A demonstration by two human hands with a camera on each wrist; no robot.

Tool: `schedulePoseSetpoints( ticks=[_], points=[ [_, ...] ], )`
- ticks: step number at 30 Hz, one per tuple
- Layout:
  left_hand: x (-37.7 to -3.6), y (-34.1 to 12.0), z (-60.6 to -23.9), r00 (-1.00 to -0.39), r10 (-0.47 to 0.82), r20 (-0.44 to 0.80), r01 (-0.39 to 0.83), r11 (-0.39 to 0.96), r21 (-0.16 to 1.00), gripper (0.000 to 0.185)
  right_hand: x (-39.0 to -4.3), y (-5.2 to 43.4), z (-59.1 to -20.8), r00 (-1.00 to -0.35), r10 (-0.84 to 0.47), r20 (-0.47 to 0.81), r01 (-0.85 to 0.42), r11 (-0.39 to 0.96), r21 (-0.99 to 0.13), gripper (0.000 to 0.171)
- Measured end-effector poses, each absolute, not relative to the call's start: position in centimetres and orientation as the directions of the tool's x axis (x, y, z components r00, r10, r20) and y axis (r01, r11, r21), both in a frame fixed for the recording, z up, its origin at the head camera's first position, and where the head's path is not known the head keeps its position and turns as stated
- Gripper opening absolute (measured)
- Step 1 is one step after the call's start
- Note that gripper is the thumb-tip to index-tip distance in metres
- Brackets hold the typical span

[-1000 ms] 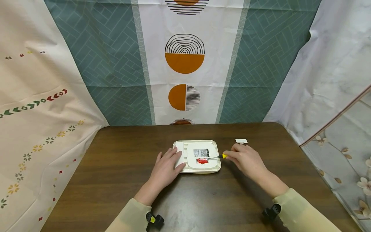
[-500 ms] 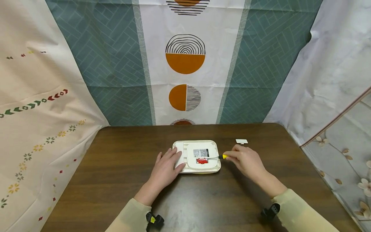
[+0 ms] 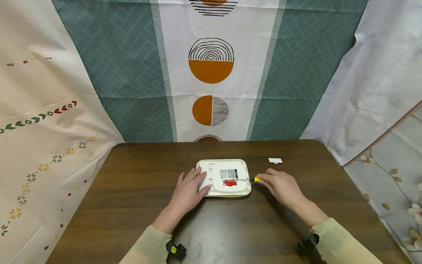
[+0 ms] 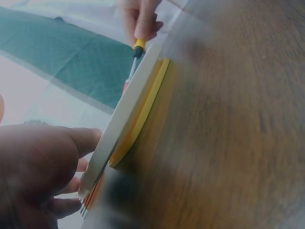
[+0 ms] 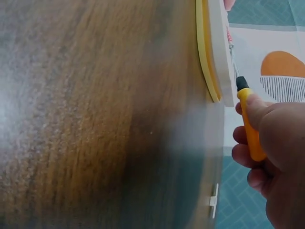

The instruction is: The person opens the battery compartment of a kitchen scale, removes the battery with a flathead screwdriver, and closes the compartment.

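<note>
A white, rounded-rectangular device (image 3: 227,178) lies back side up on the brown table (image 3: 138,205), with a label and a red part (image 3: 229,182) in its recessed middle. My left hand (image 3: 191,189) rests flat on the device's left end, fingers straight. My right hand (image 3: 280,185) grips a small yellow-handled screwdriver (image 3: 254,179), whose metal shaft reaches to the red part. In the right wrist view the screwdriver (image 5: 250,129) points at the device's edge (image 5: 217,57). In the left wrist view my left hand's fingers (image 4: 57,152) press on the device (image 4: 128,114).
A small white piece (image 3: 275,160) lies on the table behind my right hand. Patterned cloth backdrops (image 3: 211,73) hang around the table on the far, left and right sides. The table's front edge is near my forearms.
My right hand has dropped slightly toward me with the screwdriver. The left hand and the device have stayed put.
</note>
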State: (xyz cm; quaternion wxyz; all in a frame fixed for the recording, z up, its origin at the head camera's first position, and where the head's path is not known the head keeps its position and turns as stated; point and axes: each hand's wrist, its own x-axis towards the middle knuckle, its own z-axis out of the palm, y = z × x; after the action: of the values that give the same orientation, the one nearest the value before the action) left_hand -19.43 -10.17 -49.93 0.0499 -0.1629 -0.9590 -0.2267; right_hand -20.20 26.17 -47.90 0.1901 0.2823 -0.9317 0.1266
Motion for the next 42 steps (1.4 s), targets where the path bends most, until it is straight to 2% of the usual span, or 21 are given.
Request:
schedulePoseSetpoints(
  ticks=[16,27,37,42],
  points=[
    [-19.3,-10.3,-49.8,-0.942,0.291,0.166,0.334,0.845,0.417,0.062,-20.2,26.0,-47.6,-0.721,-0.466,0.513,-0.601,0.789,-0.128,0.025],
    [-19.4,-10.3,-49.8,-0.942,0.293,0.164,0.335,0.846,0.415,0.062,-20.1,26.0,-47.2,-0.651,-0.525,0.549,-0.642,0.766,-0.029,0.033],
    [-19.3,-10.1,-49.6,-0.943,0.293,0.159,0.333,0.843,0.423,0.061,-20.0,25.8,-46.9,-0.637,-0.541,0.548,-0.654,0.756,-0.014,0.037],
    [-19.4,-10.1,-49.7,-0.944,0.288,0.16,0.329,0.846,0.419,0.061,-20.1,25.6,-46.7,-0.61,-0.553,0.567,-0.67,0.742,0.002,0.039]
  ],
)
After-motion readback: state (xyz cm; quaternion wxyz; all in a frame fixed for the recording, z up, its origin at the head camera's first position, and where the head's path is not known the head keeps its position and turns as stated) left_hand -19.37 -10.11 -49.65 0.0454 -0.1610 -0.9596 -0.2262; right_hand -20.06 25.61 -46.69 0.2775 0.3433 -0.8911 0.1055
